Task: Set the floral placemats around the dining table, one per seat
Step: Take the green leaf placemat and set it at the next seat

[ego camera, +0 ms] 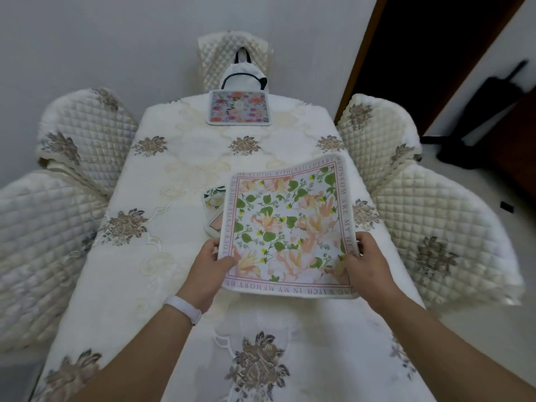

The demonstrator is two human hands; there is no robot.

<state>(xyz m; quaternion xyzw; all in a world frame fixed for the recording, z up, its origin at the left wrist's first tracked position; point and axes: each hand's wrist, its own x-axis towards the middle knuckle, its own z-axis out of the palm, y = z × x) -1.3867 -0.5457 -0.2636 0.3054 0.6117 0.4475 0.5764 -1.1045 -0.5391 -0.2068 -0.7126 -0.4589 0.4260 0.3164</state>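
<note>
I hold a square floral placemat [287, 224] with green leaves, peach flowers and a lettered border above the middle of the table [162, 256]. My left hand [210, 264] grips its near left edge and my right hand [358, 261] grips its near right edge. Its far side curls upward. Under it, a small stack of other placemats [213, 208] peeks out at the left. Another floral placemat [239, 107], grey with red and pink flowers, lies flat at the far end of the table.
Quilted cream chairs stand around the table: one at the far end [235, 58] with a white bag [243, 75] on it, two on the left [84, 132] and two on the right [377, 132]. A dark doorway [429, 53] opens at the right.
</note>
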